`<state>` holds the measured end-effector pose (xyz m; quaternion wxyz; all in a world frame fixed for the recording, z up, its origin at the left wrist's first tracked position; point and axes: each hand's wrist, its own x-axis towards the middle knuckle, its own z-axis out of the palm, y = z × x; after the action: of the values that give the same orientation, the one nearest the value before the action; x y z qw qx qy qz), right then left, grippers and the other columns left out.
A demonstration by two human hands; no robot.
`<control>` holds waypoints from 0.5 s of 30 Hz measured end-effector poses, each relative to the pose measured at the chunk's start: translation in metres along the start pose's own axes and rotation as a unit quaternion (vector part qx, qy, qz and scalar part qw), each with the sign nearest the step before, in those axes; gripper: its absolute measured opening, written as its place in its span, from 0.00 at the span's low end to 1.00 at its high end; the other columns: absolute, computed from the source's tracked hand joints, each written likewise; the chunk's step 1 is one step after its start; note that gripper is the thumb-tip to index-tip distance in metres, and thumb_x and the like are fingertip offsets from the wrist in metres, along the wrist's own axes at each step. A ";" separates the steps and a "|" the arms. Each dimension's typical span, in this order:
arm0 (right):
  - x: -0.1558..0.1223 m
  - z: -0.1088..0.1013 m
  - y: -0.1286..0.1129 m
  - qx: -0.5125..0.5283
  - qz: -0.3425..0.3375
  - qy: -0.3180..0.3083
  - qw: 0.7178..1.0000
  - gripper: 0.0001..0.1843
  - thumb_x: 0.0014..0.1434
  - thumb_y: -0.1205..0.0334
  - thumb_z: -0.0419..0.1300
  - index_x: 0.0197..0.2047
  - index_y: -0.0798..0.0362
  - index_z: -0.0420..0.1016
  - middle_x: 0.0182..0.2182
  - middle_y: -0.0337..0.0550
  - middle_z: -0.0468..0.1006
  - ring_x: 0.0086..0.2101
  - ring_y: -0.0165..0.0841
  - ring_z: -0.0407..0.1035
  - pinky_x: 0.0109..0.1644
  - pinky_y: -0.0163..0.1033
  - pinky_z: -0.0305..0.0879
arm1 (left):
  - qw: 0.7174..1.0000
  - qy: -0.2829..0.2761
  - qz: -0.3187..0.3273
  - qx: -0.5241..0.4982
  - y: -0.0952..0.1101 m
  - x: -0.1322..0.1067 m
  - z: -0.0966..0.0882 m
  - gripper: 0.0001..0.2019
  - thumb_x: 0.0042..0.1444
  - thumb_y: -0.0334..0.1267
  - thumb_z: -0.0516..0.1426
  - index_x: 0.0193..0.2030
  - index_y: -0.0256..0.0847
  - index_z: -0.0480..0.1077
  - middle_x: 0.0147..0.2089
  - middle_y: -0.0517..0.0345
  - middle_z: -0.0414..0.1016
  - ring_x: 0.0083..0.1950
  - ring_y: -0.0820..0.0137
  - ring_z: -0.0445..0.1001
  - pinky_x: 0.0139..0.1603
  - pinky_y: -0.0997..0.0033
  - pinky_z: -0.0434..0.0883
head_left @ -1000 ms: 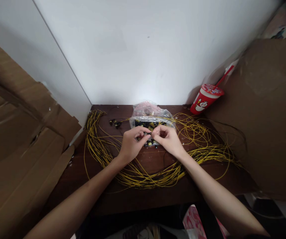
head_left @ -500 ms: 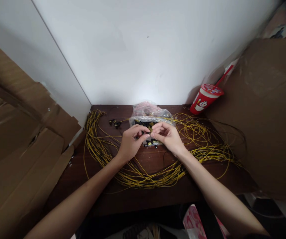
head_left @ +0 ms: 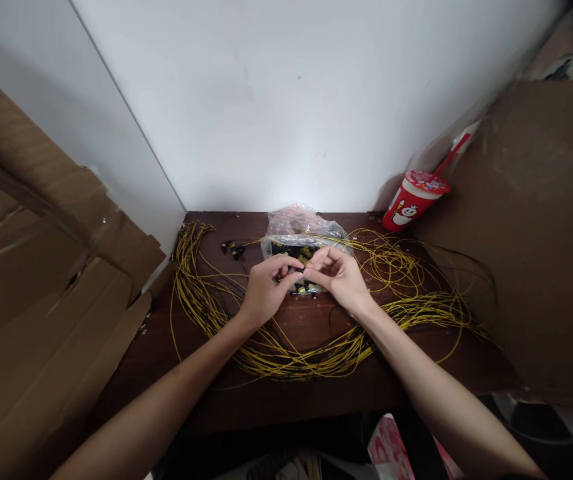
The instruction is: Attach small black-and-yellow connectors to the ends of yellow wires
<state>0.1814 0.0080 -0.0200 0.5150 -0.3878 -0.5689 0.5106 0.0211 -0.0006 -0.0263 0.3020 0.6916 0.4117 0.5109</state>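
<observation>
My left hand (head_left: 265, 291) and my right hand (head_left: 339, 277) meet fingertip to fingertip over the middle of a dark wooden table (head_left: 286, 393). Both pinch something small and dark between thumb and forefinger; I cannot make out what it is. Just behind the hands lies a clear plastic bag (head_left: 299, 235) holding several small black and yellow parts. A big tangle of thin yellow wires (head_left: 291, 353) loops across the table under and around my wrists.
A red cup with a straw (head_left: 413, 200) leans in the back right corner. Brown cardboard sheets stand at the left (head_left: 41, 267) and right (head_left: 541, 220). A few small dark parts (head_left: 231, 248) lie at the back left. White walls close the table's far side.
The fingers have shifted slightly while staying pinched together at the same spot. The wires and bag have not moved.
</observation>
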 end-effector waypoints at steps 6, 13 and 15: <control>-0.001 -0.001 -0.003 0.013 0.028 -0.004 1.000 0.19 0.38 0.53 0.73 0.26 0.52 0.70 0.24 0.37 0.74 0.27 0.28 0.68 0.35 0.38 0.68 | 1.000 -0.005 -0.010 -0.025 -0.001 0.000 0.000 0.03 0.50 0.32 0.60 0.33 0.40 0.75 0.23 0.64 0.63 0.24 0.76 0.60 0.25 0.76 0.58; -0.003 -0.001 -0.008 -0.003 0.033 -0.016 0.999 0.12 0.44 0.54 0.70 0.30 0.52 0.77 0.24 0.38 0.76 0.26 0.28 0.68 0.32 0.37 0.66 | 0.994 0.005 -0.061 -0.091 -0.002 0.004 -0.001 0.04 0.48 0.33 0.62 0.32 0.39 0.75 0.23 0.64 0.67 0.25 0.77 0.63 0.26 0.77 0.62; -0.004 -0.001 -0.009 -0.036 0.022 -0.020 0.999 0.09 0.48 0.56 0.68 0.31 0.52 0.79 0.24 0.38 0.76 0.25 0.27 0.67 0.31 0.36 0.64 | 0.994 0.014 -0.066 -0.091 -0.003 0.004 -0.002 0.04 0.47 0.33 0.62 0.32 0.39 0.75 0.23 0.64 0.68 0.25 0.77 0.63 0.26 0.77 0.62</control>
<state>0.1837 0.0031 -0.0116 0.4783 -0.4081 -0.5882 0.5086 0.0195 0.0041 -0.0261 0.3907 0.6258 0.4124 0.5344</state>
